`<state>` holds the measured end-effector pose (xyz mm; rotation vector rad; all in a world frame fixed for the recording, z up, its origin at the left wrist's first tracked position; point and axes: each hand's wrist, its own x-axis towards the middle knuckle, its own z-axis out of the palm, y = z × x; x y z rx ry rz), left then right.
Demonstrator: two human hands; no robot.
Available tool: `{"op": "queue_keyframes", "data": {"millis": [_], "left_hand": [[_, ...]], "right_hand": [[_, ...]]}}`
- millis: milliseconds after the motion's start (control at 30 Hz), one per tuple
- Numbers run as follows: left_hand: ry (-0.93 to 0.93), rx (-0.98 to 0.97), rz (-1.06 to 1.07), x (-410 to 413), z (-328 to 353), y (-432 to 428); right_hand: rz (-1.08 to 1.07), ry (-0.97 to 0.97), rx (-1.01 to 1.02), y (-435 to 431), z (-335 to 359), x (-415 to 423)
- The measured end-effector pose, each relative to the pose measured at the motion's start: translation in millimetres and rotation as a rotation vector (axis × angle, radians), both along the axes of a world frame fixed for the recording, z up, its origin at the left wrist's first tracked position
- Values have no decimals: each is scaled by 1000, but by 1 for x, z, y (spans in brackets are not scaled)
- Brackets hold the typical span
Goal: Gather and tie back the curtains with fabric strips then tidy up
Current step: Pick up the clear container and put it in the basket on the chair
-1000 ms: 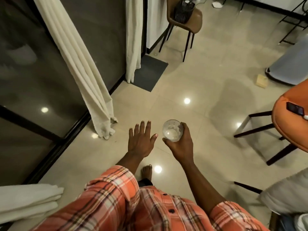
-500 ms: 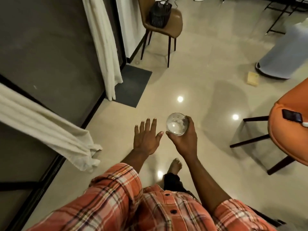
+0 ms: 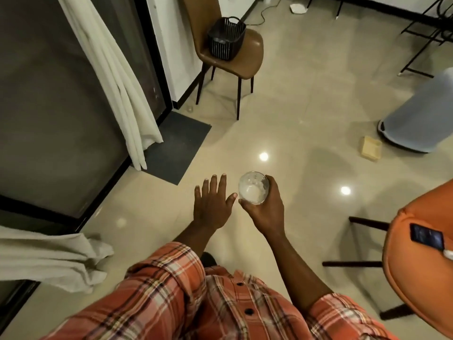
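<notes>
The upper-left curtain [image 3: 117,89] and lower-left curtain [image 3: 49,256] look gathered; I cannot see ties. Tidying probably remains: the right hand [image 3: 266,209] fingers hold a glass [image 3: 253,188], and the left hand [image 3: 212,207] fingers are wide, empty.

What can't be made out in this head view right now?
Head view only:
Near curtain: cut off by the left edge; any tie unseen.
Far curtain: top cut off by the frame edge.
Black basket on the brown chair: contents too dark and small.
Glass in the right hand: contents unclear behind reflections.

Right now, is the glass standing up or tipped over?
Upright: the glass, gripped by the right hand, shows its open mouth facing up.
</notes>
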<state>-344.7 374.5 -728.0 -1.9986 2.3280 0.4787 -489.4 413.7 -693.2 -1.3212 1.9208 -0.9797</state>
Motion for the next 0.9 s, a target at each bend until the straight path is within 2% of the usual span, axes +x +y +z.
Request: {"op": "queue_keyframes", "data": {"millis": [500, 900], "left_hand": [[35, 34, -56, -39, -6, -286], [-18, 53, -36, -62, -8, -441]], "right_hand": [[-12, 45, 22, -271, 7, -48], [18, 55, -1, -446, 3, -80]]}}
